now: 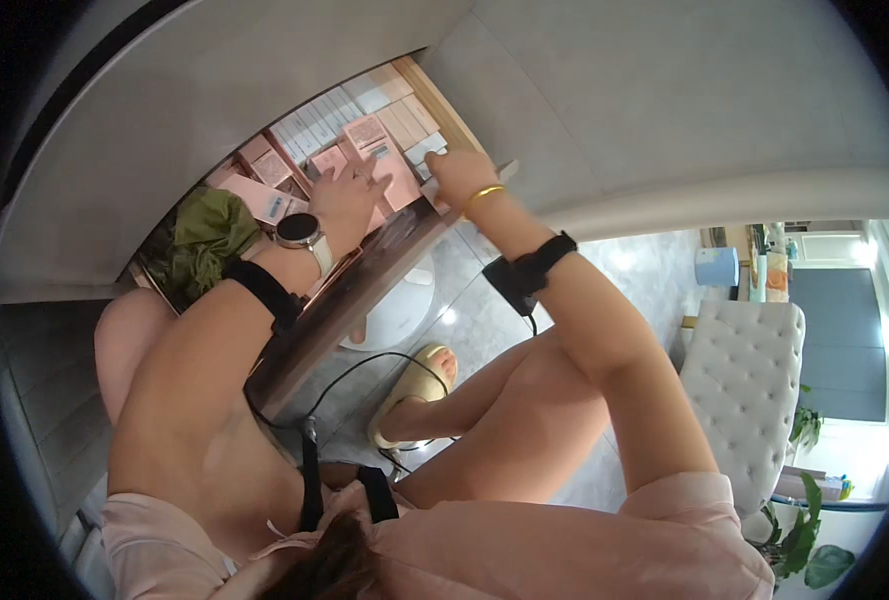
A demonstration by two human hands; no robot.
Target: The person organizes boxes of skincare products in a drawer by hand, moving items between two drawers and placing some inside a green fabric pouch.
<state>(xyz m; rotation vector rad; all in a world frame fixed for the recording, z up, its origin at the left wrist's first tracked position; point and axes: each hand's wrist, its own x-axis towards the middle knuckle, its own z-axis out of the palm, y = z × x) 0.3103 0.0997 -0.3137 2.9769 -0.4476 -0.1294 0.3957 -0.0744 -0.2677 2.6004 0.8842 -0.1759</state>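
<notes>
An open drawer [340,300] is packed with small boxes. My left hand [345,205] lies over it with fingers spread, touching the pink boxes [397,178] near the middle. My right hand [463,178] is at the drawer's right front corner, its fingers curled beside a small white box [426,149]. Whether those fingers grip a box or the drawer's front edge is hidden. Slim white boxes [315,128] stand in a row along the back, with peach boxes [408,120] to their right. A crumpled green bag [205,240] fills the left end.
Below the drawer front, a round white object [395,308] sits on the grey tiled floor. A black cable [350,372] loops near my sandalled foot [417,395]. Further right are a white tufted bench [745,385], a blue bin [717,266] and green plants [805,530].
</notes>
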